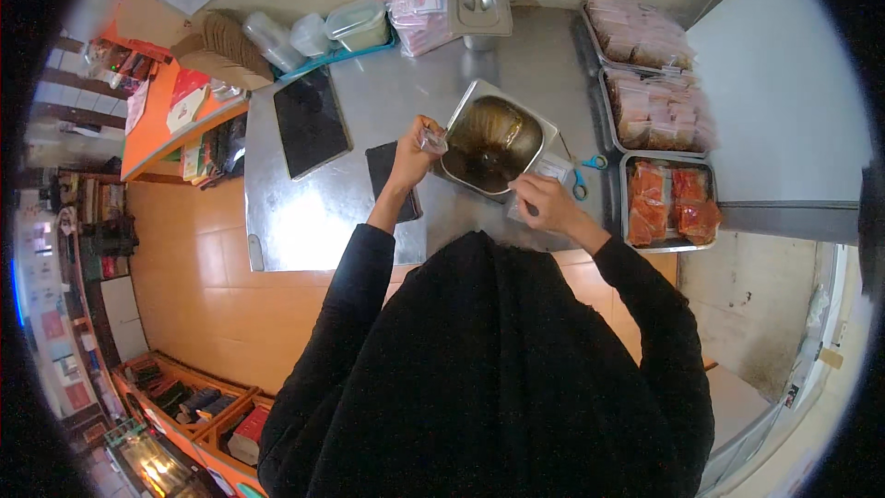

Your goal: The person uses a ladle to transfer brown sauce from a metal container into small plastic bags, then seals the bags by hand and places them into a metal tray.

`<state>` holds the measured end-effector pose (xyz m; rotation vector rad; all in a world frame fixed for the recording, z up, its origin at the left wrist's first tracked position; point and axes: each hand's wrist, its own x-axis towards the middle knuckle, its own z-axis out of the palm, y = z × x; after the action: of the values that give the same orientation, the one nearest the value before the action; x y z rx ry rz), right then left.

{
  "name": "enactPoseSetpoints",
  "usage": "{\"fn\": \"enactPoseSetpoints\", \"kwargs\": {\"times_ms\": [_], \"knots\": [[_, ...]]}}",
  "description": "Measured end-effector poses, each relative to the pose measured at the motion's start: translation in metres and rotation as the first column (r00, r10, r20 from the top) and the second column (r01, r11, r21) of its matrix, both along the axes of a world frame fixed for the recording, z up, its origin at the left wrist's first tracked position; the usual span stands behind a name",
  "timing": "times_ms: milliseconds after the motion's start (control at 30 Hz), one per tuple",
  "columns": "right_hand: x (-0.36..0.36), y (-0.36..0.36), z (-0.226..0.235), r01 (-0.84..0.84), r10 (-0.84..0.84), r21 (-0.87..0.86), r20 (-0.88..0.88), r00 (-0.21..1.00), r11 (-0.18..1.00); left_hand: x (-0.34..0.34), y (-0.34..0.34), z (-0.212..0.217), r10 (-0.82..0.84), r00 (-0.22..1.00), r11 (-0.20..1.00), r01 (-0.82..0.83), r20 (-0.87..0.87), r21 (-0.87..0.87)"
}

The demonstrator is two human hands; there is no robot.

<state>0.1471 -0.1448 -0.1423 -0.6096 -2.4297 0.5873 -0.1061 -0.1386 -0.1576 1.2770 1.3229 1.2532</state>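
Note:
A square steel pan (544, 133) of dark brown liquid (487, 134) stands on the steel table before me. At its left edge my left hand (417, 152) is closed on a small clear plastic bag (431, 140). My right hand (544, 201) is at the pan's near right corner, fingers pinched together; what they hold is too small to make out. Just right of the pan lie blue-handled scissors (581, 186) and a small clear packet (553, 168), partly hidden.
Trays of packed bags (645, 28), (656, 111) and a tray of orange-red packs (671, 203) line the right side. Two dark flat slabs (312, 122), (385, 166) lie left. Behind are plastic tubs (358, 26), a bag of packets (419, 9) and a lidded steel container (479, 5).

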Motion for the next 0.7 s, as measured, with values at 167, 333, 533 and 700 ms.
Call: {"fn": "enactPoseSetpoints", "kwargs": {"times_ms": [167, 333, 533, 700], "knots": [[-0.02, 0.01, 0.011, -0.164, 0.168, 0.113, -0.027, 0.985, 0.98, 0.0, 0.011, -0.001, -0.042, 0.999, 0.998, 0.043, -0.011, 0.046], [0.006, 0.013, 0.003, -0.299, 0.279, 0.13, 0.152, 0.948, 0.946, -0.009, 0.017, -0.015, -0.041, 0.999, 0.999, 0.041, 0.01, 0.008], [-0.001, 0.024, -0.005, 0.153, -0.144, 0.033, -0.182, 0.973, 0.988, 0.004, 0.014, -0.008, 0.005, 0.999, 1.0, -0.005, 0.033, 0.017], [-0.003, -0.011, -0.014, 0.113, -0.108, 0.02, -0.173, 0.979, 0.993, 0.003, 0.008, -0.01, 0.051, 0.997, 0.999, -0.052, 0.065, 0.012]]}}
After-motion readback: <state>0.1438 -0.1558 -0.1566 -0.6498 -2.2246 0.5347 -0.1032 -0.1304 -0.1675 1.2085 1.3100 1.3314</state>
